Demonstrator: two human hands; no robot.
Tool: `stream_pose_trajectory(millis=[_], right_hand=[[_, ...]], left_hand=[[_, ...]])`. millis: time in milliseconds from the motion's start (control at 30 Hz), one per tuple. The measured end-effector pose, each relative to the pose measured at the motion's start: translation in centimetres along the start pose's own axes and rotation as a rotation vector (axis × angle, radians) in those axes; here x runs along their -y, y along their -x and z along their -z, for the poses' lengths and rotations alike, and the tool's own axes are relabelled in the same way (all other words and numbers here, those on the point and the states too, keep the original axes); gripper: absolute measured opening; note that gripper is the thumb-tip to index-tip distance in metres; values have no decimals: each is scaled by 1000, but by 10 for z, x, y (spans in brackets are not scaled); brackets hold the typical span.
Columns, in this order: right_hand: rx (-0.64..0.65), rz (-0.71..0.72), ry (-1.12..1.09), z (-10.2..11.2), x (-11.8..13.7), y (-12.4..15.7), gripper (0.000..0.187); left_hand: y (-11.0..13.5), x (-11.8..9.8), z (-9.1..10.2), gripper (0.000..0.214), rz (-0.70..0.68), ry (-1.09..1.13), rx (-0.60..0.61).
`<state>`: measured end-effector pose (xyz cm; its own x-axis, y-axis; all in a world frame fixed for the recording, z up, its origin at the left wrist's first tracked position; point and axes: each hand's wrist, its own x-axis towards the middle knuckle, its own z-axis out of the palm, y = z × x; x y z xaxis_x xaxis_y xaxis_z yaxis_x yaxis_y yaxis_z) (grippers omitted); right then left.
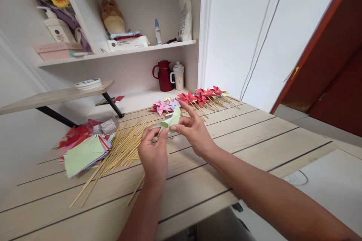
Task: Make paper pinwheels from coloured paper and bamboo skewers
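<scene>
Item: green folded paper (pixel 170 121), one piece, held just above the wooden table (pixel 254 139) at the centre of view, between both hands. The left hand (pixel 154 154) pinches its near left edge between thumb and fingertips. The right hand (pixel 195 130) grips its right side with the forefinger lifted over the fold. Handling note, as a judgement: the fold in hand looks best served by pinching close to the crease, keeping the paper's points lined up at the middle, and pressing lightly, since the sheet seems thin and likely to crumple.

Stock, by clock face from the hands:
- bamboo sticks (pixel 124 147), 9 o'clock, one loose fan-shaped pile, overlapping too much for an exact count, clearly over twenty, with a stray one lying toward 7 o'clock
- stack of coloured paper squares (pixel 85 152), 9 o'clock and further out, one stack with a green sheet on top, sheets not countable
- pink and lilac pinwheels (pixel 165 106), 12 o'clock, about three
- red pinwheels (pixel 203 96), 1 o'clock, roughly six, on sticks and overlapping
- red jug (pixel 164 75), one, at 12 o'clock by the wall
- speckled cup (pixel 178 76), one, just beside the jug
</scene>
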<state>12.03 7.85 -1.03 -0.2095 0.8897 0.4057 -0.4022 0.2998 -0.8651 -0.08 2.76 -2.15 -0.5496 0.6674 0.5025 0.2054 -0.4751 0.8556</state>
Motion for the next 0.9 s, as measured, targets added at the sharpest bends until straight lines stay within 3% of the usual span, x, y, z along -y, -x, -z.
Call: stream_pose_trajectory(millis=[133,233,667,900], right_hand=[[54,-10,-15,-1,-2,-1,32],[44,24,17,-1,-3,-1,19],[68,26,-2,-1,-4,0,21],[7,9,-20,-3,-7,-1,31]], left_hand=[[-1,0,1,14,-3,-5,17],[-1,0,1,12,-9,-16,23],[-1,1,0,8,-54,-4,41],[0,2,-1,13,-23,24,20]])
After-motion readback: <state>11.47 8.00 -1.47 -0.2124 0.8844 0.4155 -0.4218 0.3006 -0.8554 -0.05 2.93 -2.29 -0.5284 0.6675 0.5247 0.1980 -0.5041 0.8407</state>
